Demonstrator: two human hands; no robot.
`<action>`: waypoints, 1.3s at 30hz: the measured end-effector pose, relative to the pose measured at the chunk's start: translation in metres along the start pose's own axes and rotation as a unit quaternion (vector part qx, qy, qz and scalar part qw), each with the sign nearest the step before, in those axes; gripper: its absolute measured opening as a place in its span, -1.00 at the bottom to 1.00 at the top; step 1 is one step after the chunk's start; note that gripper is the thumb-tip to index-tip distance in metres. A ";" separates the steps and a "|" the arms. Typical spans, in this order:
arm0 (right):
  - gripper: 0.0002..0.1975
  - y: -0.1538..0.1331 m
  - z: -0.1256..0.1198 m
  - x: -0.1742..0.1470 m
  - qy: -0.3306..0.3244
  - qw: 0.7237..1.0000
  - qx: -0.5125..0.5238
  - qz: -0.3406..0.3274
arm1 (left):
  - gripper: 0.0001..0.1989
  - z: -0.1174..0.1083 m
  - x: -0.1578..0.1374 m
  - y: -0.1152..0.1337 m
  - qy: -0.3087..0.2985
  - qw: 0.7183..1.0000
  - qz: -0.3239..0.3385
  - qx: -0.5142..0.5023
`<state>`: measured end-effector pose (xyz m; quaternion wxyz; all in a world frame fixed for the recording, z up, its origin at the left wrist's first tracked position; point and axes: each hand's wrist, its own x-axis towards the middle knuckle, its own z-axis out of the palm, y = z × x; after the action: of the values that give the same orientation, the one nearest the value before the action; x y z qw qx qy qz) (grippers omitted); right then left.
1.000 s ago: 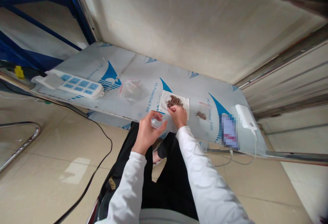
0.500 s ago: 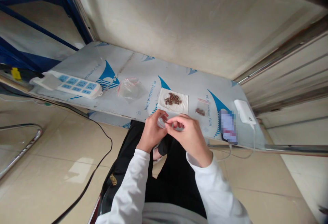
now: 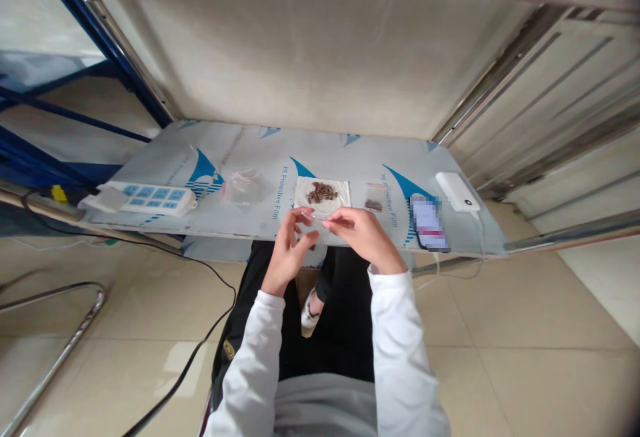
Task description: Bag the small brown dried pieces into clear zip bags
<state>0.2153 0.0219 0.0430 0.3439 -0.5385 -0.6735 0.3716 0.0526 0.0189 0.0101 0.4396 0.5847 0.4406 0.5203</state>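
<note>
My left hand point(image 3: 289, 250) and my right hand point(image 3: 361, 232) meet over the front edge of the table. Between their fingertips stretches a small clear plastic bag point(image 3: 316, 216), thin and hard to make out. The right thumb and forefinger pinch one side of it. On the other side the left fingers hold it, with the left thumb standing away. Just beyond lies a white cloth or tissue point(image 3: 343, 190) with a heap of small reddish-brown pieces point(image 3: 321, 192). To its right rests a small zip bag point(image 3: 375, 197) with brown pieces inside.
Several clear zip bags point(image 3: 243, 187) lie left of the cloth. A white power strip point(image 3: 159, 199) sits at the table's point(image 3: 325, 150) left end. A phone point(image 3: 428, 224) and a white charging box point(image 3: 457, 190) with a cable are at the right. A black cable point(image 3: 210, 330) trails to the floor.
My hands have shifted; the clear bag, earlier a rounded opening, now shows as a thin stretch between fingertips. My left thumb has moved away from it. The camera view has tilted.
</note>
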 end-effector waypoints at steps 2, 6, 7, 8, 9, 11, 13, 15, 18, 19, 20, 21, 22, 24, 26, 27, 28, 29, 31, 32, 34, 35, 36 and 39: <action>-0.88 0.003 0.002 -0.003 0.037 0.998 0.049 0.005 | -0.80 0.003 0.001 0.000 0.025 0.999 -0.025 -0.035; -0.69 0.010 0.011 -0.008 0.120 0.983 0.134 0.022 | -0.74 0.008 0.003 -0.003 0.078 0.993 -0.039 -0.081; -0.63 0.011 0.014 -0.008 0.126 0.978 0.161 0.030 | -0.74 0.009 0.003 -0.003 0.089 0.991 -0.038 -0.089; -0.62 0.013 0.017 -0.010 0.125 0.973 0.190 0.037 | -0.75 0.010 0.002 -0.003 0.097 0.990 -0.037 -0.093; -0.64 0.015 0.021 -0.011 0.121 0.967 0.219 0.042 | -0.75 0.011 0.002 -0.002 0.099 0.990 -0.036 -0.095; -0.69 0.018 0.028 -0.014 0.128 0.953 0.269 0.050 | -0.75 0.012 0.000 0.000 0.098 0.990 -0.039 -0.096; -0.71 0.019 0.034 -0.018 0.163 0.937 0.303 0.057 | -0.74 0.014 -0.001 0.002 0.091 0.989 -0.057 -0.102; -0.72 0.020 0.038 -0.022 0.189 0.927 0.315 0.066 | -0.72 0.014 -0.003 0.003 0.075 0.987 -0.083 -0.117; -0.70 0.019 0.039 -0.027 0.199 0.927 0.310 0.076 | -0.72 0.014 -0.004 0.003 0.048 0.984 -0.106 -0.137; -0.70 0.018 0.039 -0.028 0.200 0.927 0.308 0.076 | -0.72 0.013 -0.004 0.003 0.043 0.984 -0.107 -0.139; -0.69 0.017 0.038 -0.029 0.202 0.927 0.306 0.076 | -0.73 0.013 -0.004 0.003 0.042 0.984 -0.106 -0.139; -0.69 0.016 0.038 -0.029 0.203 0.927 0.306 0.077 | -0.73 0.012 -0.004 0.004 0.043 0.984 -0.105 -0.136; -0.67 0.015 0.037 -0.030 0.200 0.927 0.307 0.080 | -0.74 0.012 -0.004 0.004 0.046 0.985 -0.102 -0.131; -0.64 0.012 0.036 -0.032 0.180 0.929 0.310 0.090 | -0.73 0.011 -0.005 0.006 0.054 0.987 -0.094 -0.115; -0.62 0.010 0.037 -0.033 0.163 0.932 0.311 0.093 | -0.72 0.010 -0.005 0.008 0.059 0.988 -0.091 -0.106; -0.63 0.009 0.037 -0.034 0.162 0.932 0.311 0.090 | -0.71 0.010 -0.005 0.009 0.056 0.988 -0.093 -0.108; -0.64 0.008 0.038 -0.034 0.169 0.931 0.310 0.086 | -0.71 0.009 -0.005 0.010 0.050 0.987 -0.097 -0.115; -0.66 0.007 0.039 -0.035 0.180 0.930 0.310 0.081 | -0.70 0.008 -0.005 0.012 0.040 0.986 -0.102 -0.124; -0.68 0.004 0.040 -0.035 0.194 0.929 0.307 0.073 | -0.69 0.006 -0.006 0.015 0.008 0.984 -0.107 -0.142; -0.69 0.002 0.040 -0.035 0.195 0.929 0.306 0.071 | -0.69 0.005 -0.006 0.016 -0.010 0.984 -0.107 -0.145; -0.68 -0.002 0.040 -0.036 0.188 0.931 0.304 0.073 | -0.69 0.003 -0.008 0.018 -0.038 0.984 -0.102 -0.139; -0.67 -0.005 0.040 -0.036 0.182 0.933 0.303 0.076 | -0.70 0.002 -0.008 0.019 -0.042 0.985 -0.098 -0.134; -0.66 -0.007 0.040 -0.037 0.175 0.934 0.303 0.080 | -0.70 0.002 -0.009 0.019 -0.039 0.986 -0.095 -0.130; -0.65 -0.010 0.040 -0.039 0.164 0.931 0.315 0.089 | -0.71 0.003 -0.011 0.019 -0.012 0.987 -0.087 -0.134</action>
<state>0.1832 -0.0229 0.0302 0.5670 -0.5141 -0.4052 0.5000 0.0561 0.0035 0.0259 0.5629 0.4860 0.4106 0.5276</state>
